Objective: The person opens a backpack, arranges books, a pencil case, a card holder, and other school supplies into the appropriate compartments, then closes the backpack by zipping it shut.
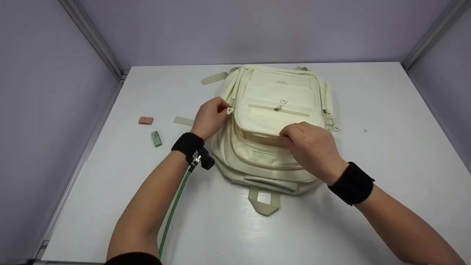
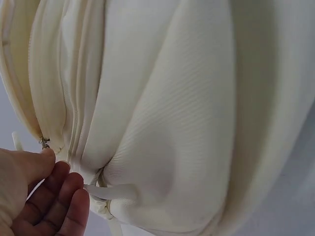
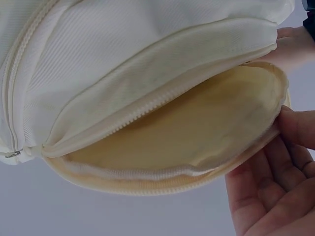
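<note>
A cream backpack (image 1: 278,88) lies on the white table with its carry loop (image 1: 265,210) toward me. At the left side of its front pocket, my left hand (image 1: 210,118) pinches a zipper pull with a white triangular tag (image 1: 230,110). In the left wrist view, the metal slider (image 2: 44,142) shows just above the thumb. My right hand (image 1: 312,149) grips the edge of the pocket's front panel (image 1: 257,123) and holds it away from the bag. The gap bares the pale yellow pocket lining (image 3: 192,130) in the right wrist view.
To the left lie a pink block (image 1: 146,120) and a green block (image 1: 156,138). A small white bit (image 1: 365,130) lies right of the bag. A green cable (image 1: 174,208) runs from the left wristband. Purple-grey panels (image 1: 235,33) stand around the table.
</note>
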A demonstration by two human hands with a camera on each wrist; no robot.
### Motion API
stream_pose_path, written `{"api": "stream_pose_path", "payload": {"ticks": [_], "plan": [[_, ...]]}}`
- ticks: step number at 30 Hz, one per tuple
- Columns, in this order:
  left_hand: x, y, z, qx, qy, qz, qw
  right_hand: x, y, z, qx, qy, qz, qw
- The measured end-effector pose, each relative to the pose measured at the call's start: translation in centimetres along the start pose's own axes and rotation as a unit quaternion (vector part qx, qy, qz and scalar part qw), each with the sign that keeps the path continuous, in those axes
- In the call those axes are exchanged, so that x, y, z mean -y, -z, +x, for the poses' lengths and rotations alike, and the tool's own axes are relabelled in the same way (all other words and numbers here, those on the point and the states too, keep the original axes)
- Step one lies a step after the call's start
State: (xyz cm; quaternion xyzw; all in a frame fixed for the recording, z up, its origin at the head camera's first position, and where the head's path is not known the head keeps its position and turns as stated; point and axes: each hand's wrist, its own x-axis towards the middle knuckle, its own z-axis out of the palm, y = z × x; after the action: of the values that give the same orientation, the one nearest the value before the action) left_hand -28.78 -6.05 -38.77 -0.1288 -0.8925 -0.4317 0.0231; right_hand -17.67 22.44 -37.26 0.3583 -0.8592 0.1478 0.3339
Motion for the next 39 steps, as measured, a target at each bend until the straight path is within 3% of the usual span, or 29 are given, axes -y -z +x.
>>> {"api": "stream_pose_path", "payload": {"ticks": [5,11,24,28,32,36,39], "plan": [[0.4,0.0,1.2,-0.002,0.026,-0.007,0.9996,0.3,-0.1,0.1,-0.001,-0.001,0.004,1.0],[0.9,0.0,2.1,-0.019,0.033,0.007,0.9993,0.9,-0.3,0.3,0.0,-0.006,0.01,1.0],[1.2,0.1,2.5,-0.022,0.087,-0.014,0.9959,1.0,-0.6,1.6,0.007,0.003,0.046,0.999],[1.2,0.7,1.7,-0.008,0.089,-0.009,0.996,0.2,-1.1,2.3,-0.007,0.024,0.064,0.998],[1.0,1.6,0.4,0.001,0.071,0.034,0.9969,-0.9,-1.6,2.8,-0.033,0.066,0.06,0.995],[0.7,2.6,-1.8,0.003,0.04,0.082,0.9958,-2.4,-1.9,2.8,-0.033,0.113,0.018,0.993],[0.4,3.6,-4.3,0.006,0.018,0.111,0.9936,-3.6,-1.9,2.0,-0.014,0.127,0.0,0.992]]}}
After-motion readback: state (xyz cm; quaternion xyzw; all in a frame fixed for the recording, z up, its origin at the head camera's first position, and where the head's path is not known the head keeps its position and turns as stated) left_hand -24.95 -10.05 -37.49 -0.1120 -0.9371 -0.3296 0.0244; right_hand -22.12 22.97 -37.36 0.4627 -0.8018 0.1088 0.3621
